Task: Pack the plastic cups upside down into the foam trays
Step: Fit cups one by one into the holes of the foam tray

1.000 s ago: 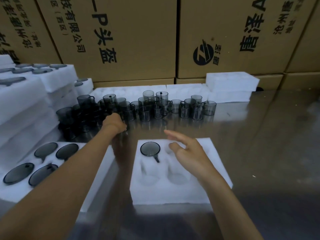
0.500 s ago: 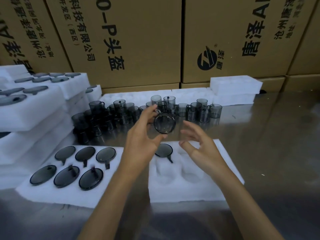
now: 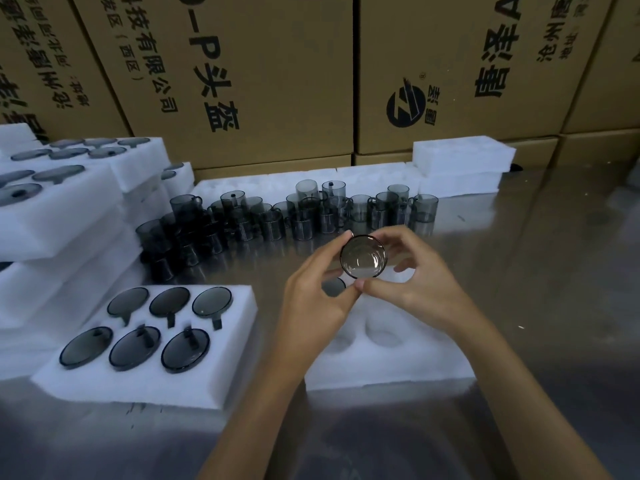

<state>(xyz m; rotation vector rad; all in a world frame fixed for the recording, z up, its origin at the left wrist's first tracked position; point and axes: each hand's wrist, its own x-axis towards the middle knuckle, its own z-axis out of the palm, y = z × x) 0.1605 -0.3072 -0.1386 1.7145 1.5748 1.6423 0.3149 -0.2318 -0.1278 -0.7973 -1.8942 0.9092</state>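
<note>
Both hands pinch one smoky plastic cup (image 3: 363, 257) above the part-filled foam tray (image 3: 388, 362): left hand (image 3: 317, 303) & right hand (image 3: 417, 282), fingers curled round rim.

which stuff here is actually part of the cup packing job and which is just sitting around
Part of the job:
- smoky grey clear plastic cup, held by left hand and right hand
- white foam tray under the hands
- full white foam tray of six cups
- loose grey cups on the table

Lying about:
- brown printed cardboard boxes
- shiny metal table
</note>
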